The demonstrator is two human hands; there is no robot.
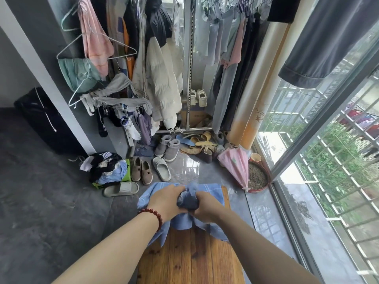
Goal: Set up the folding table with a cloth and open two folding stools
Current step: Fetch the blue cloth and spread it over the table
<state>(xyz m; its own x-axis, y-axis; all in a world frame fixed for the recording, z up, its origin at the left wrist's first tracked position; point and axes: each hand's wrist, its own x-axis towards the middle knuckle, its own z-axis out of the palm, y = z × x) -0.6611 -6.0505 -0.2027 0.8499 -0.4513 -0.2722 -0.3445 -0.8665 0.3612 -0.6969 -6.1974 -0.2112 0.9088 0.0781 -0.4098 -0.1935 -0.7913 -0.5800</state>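
While your left hand (167, 201) and right hand (207, 204) are clenching the bunched blue cloth (209, 194) over the wooden table (190, 259), you are needing to draw it flat, probably.

Soft blue cloth (213, 193), glossy wooden table (190, 261)

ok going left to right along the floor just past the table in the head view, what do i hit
white slide sandal → green box piled with clothes → pair of beige slip-on shoes → white slipper → pink folded umbrella → round red tray
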